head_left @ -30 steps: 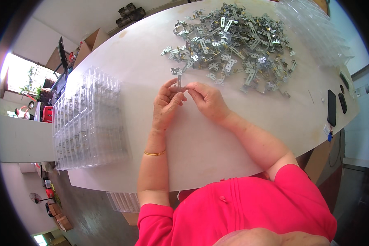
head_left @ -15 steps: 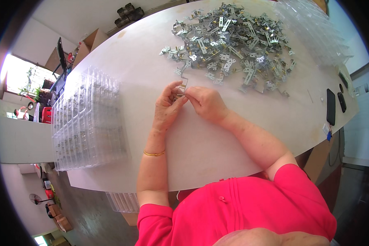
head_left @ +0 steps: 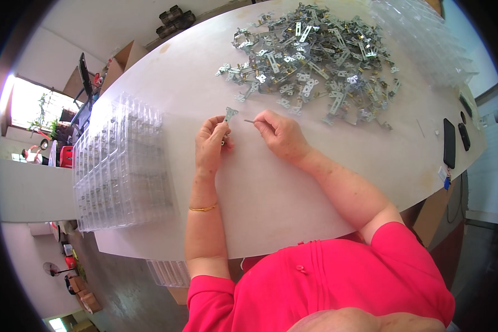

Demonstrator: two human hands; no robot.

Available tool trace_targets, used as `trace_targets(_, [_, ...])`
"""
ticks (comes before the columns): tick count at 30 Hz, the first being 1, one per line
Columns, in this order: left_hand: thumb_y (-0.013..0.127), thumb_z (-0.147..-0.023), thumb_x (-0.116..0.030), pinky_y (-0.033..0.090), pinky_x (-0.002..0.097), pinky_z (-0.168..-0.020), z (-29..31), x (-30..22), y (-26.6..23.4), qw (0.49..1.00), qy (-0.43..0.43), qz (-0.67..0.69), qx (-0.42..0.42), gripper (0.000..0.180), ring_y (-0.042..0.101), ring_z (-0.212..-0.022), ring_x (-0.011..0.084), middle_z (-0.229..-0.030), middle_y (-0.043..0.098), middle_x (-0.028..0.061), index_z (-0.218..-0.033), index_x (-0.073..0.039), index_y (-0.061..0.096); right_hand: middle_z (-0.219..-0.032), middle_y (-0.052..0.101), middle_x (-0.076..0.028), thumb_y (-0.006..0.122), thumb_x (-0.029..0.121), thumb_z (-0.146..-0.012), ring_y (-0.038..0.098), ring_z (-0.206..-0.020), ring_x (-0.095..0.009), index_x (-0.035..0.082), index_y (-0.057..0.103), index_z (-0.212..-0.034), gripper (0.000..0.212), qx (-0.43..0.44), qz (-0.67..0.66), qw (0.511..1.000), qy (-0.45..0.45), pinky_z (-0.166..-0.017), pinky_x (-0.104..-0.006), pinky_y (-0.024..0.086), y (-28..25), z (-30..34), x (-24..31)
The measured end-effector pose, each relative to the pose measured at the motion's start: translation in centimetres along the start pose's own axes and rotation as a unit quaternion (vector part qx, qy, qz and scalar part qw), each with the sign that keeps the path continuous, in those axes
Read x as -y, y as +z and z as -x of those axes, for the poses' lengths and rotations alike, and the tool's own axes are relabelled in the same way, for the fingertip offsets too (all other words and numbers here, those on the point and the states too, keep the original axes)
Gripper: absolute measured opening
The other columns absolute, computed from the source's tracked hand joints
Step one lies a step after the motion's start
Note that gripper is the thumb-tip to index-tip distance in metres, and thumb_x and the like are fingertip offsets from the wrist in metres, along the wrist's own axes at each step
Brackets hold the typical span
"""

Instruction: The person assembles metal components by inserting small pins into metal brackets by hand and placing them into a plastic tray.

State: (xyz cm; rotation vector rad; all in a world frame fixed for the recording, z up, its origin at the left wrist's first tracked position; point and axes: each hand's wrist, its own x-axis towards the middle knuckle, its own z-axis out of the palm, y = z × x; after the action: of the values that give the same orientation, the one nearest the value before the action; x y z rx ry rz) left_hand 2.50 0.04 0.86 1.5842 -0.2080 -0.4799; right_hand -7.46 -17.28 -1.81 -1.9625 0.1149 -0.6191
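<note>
A metal bracket [head_left: 231, 113] and a thin rod [head_left: 249, 121], gripped separately on the near side of a heap of metal parts [head_left: 315, 66].

The left hand [head_left: 209, 145] grasps the metal bracket between thumb and fingers; its flared end projects past them toward the heap, while a small portion shows below the thumb. The right hand [head_left: 282, 135] pinches the thin rod, whose free tip points left, apart from the bracket. Counted: one bracket held, one rod held, one heap (its overlapping parts cannot be counted), and two flanking stacks of clear trays: a left stack [head_left: 122, 166], nearer the person than the heap, and a right stack [head_left: 426, 44], just beside it.
</note>
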Motion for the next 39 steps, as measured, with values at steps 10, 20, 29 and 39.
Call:
trace_targets(10, [0.071, -0.085, -0.017, 0.048, 0.0281, -0.055, -0.5, 0.7, 0.2, 0.955, 0.089, -0.261, -0.107, 0.022, 0.059, -0.059, 0.0115, -0.074, 0.059, 0.0031, -0.096, 0.001, 0.067, -0.076, 0.067, -0.011, 0.064, 0.017, -0.094, 0.065, -0.067, -0.028, 0.009, 0.063, -0.095, 0.008, 0.017, -0.009, 0.999, 0.039, -0.061, -0.0378, 0.049, -0.3, -0.1, 0.0])
trace_targets(20, [0.069, -0.081, -0.012, 0.053, 0.0409, -0.072, -0.3, 1.4, -0.5, 0.85, 0.257, -0.444, -0.121, 0.016, 0.066, -0.077, 0.0304, -0.087, 0.067, 0.0173, -0.092, 0.0, 0.069, -0.076, 0.066, -0.013, 0.063, 0.017, -0.094, 0.063, -0.066, -0.028, 0.008, 0.064, -0.095, 0.008, -0.006, 0.014, 1.0, 0.007, -0.061, -0.0376, 0.048, 0.4, -0.3, -0.2])
trace_targets(29, [0.072, -0.083, -0.007, 0.05, 0.0328, -0.066, 2.5, -3.6, 0.1, 0.87, 0.273, -0.365, -0.189, 0.014, 0.062, -0.072, 0.0209, -0.083, 0.064, 0.012, -0.094, 0.001, 0.068, -0.065, 0.058, -0.003, 0.064, 0.013, -0.096, 0.054, -0.058, -0.011, 0.006, 0.063, -0.095, 0.008, 0.025, -0.03, 0.999, 0.015, -0.055, -0.0274, 0.044, 0.1, 0.3, -0.5])
trace_targets(39, [0.073, -0.086, -0.006, 0.053, 0.0307, -0.07, 10.4, -11.4, -8.1, 0.785, 0.314, -0.399, -0.356, 0.016, 0.065, -0.076, 0.0171, -0.088, 0.067, 0.0096, -0.101, 0.0, 0.069, -0.067, 0.057, 0.002, 0.063, 0.013, -0.097, 0.05, -0.059, -0.006, 0.006, 0.063, -0.095, 0.007, 0.021, -0.07, 0.996, 0.057, -0.055, -0.0247, 0.042, 0.1, -0.2, -1.0])
